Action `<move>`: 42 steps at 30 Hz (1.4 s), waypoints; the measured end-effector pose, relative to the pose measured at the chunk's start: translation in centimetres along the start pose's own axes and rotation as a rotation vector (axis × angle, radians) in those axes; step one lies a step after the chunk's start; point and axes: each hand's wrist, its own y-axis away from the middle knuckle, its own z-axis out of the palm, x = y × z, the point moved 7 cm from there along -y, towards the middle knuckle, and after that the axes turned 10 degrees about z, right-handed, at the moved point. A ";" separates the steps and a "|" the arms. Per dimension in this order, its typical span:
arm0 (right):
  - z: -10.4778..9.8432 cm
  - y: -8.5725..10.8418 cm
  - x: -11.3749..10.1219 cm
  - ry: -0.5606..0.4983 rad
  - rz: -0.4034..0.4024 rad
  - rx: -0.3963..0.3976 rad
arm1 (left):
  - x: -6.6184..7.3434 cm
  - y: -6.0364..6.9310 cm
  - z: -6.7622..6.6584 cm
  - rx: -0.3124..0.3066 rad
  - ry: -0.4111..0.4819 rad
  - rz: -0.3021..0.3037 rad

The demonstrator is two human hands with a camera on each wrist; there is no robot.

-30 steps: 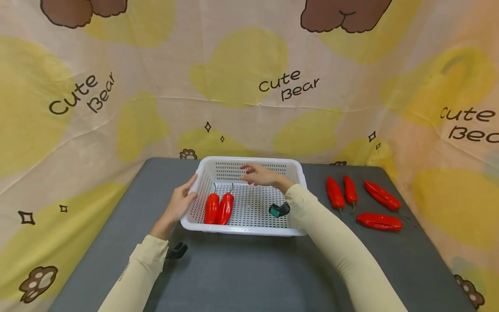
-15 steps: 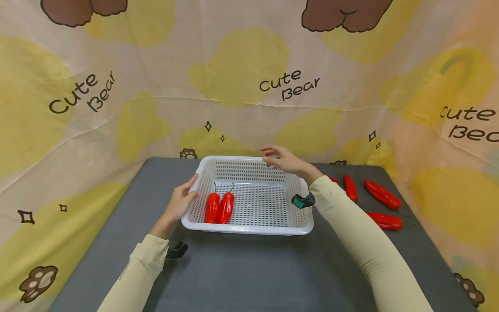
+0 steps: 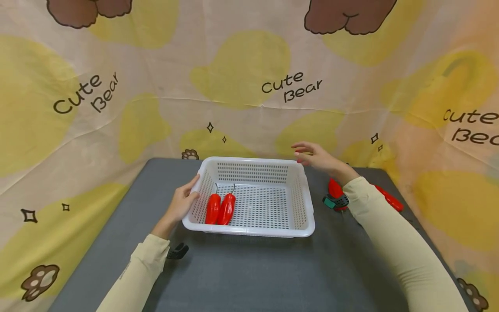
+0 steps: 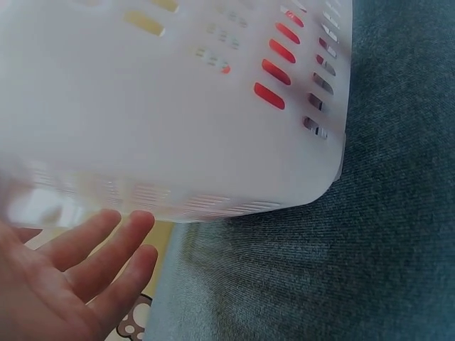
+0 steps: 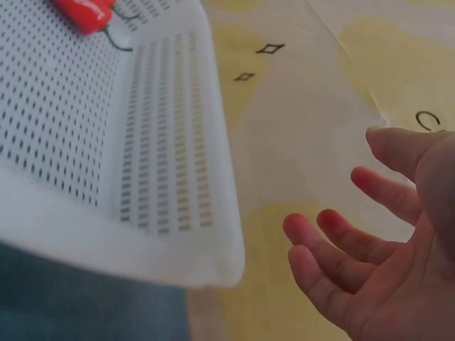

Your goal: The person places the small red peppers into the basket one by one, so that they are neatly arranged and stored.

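Note:
A white perforated plastic basket [image 3: 257,231] stands on the dark grey table in the head view. Two red chili peppers [image 3: 227,209] lie side by side at its left end, stems pointing to the back. My left hand [image 3: 181,201] holds the basket's left side at the rim; the left wrist view shows several fingers [image 4: 117,249] against the outer wall. Beyond the basket's back right corner, my right hand [image 3: 321,159] hangs in the air, fingers loosely spread and holding nothing. The right wrist view shows that hand [image 5: 377,263] apart from the basket wall.
More red chili peppers lie on the table [image 3: 249,273] at the right, partly hidden by the right forearm; one pepper [image 3: 334,188] shows beside the wrist strap and another pepper [image 3: 391,200] beyond the sleeve. A printed cloth [image 3: 241,65] hangs around the table's back and sides.
My right hand has moved right, from above the inside of the basket to past its back right corner. The left hand, the basket and the two peppers in it stay put.

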 end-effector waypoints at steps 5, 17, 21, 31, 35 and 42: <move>-1.3 1.1 1.2 0.025 0.009 0.024 | -0.2 -0.1 -0.1 0.009 0.007 0.015; -3.2 2.9 7.1 0.123 0.066 0.031 | -0.1 0.0 0.2 0.012 -0.012 -0.009; -3.4 3.7 8.2 0.127 0.091 0.020 | -0.2 -0.1 0.1 0.016 -0.034 -0.002; -4.1 5.3 11.5 0.110 0.174 0.018 | -0.1 0.1 0.2 0.016 -0.018 0.001; -4.2 5.8 12.7 0.138 0.180 0.024 | 0.0 0.1 0.2 0.017 -0.022 -0.003; -4.3 6.9 14.6 0.210 0.191 0.023 | -0.1 0.1 0.3 0.026 -0.035 -0.005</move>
